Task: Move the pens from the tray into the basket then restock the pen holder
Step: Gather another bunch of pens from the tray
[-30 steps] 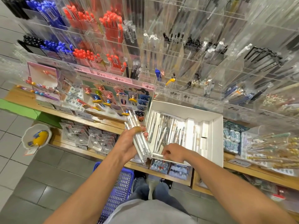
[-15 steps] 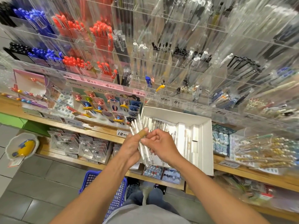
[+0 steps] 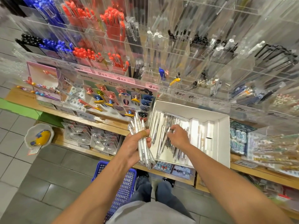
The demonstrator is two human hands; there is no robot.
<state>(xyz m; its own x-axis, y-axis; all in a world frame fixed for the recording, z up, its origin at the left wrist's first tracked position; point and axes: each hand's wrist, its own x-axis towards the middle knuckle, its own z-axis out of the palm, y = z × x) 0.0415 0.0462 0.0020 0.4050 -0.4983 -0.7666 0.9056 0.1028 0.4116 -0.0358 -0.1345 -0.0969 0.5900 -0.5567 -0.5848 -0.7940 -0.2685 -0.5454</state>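
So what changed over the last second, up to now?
The right hand left the bundle of pens, where it was half a second ago, and went back into the white tray, fingers on the pens there. The left hand keeps its grip on the bundle.

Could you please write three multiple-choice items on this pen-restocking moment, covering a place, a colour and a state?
1. Where is the right hand?
A. Over the loose pens in the white cardboard tray
B. Inside the basket
C. On the red pens

2. What colour is the perforated plastic basket on the floor?
A. Green
B. Blue
C. White

3. What is the left hand doing?
A. Hanging empty
B. Pressing flat on the shelf
C. Gripping a bundle of clear-barrelled pens

Answers: 1 A, its fingers reach down among the tray's pens; 2 B, its mesh wall is blue; 3 C, its fingers wrap around the bundle.
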